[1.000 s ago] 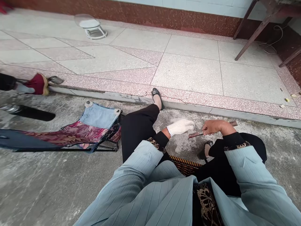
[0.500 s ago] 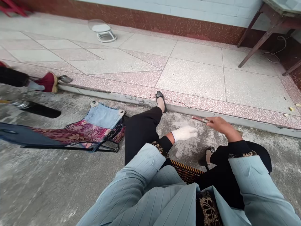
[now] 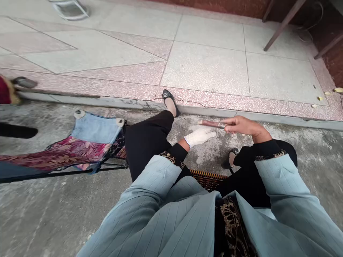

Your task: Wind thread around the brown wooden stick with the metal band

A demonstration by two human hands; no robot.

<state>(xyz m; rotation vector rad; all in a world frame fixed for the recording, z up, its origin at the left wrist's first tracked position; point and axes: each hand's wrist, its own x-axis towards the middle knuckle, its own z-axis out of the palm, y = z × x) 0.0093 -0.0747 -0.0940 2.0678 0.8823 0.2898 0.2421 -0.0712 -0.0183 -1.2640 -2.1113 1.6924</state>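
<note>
I sit low over a rough concrete floor with both legs stretched out. My left hand, in a white knit glove, reaches down between my legs, fingers extended flat toward a pale dusty patch on the concrete. My bare right hand hovers just above and to the right of it, closed on a thin brownish metal rod that points left, level with the floor. The rod's tip is above the gloved fingers.
A folding fabric stool lies on its side at my left. A raised tiled step runs across beyond my feet. Another person's red shoe shows at the far left. Wooden table legs stand at the back right.
My right hand turned the rod from pointing down-left to lying level, pointing left, and lifted slightly. The gloved left hand stayed near the pale patch. The camera tilted downward.
</note>
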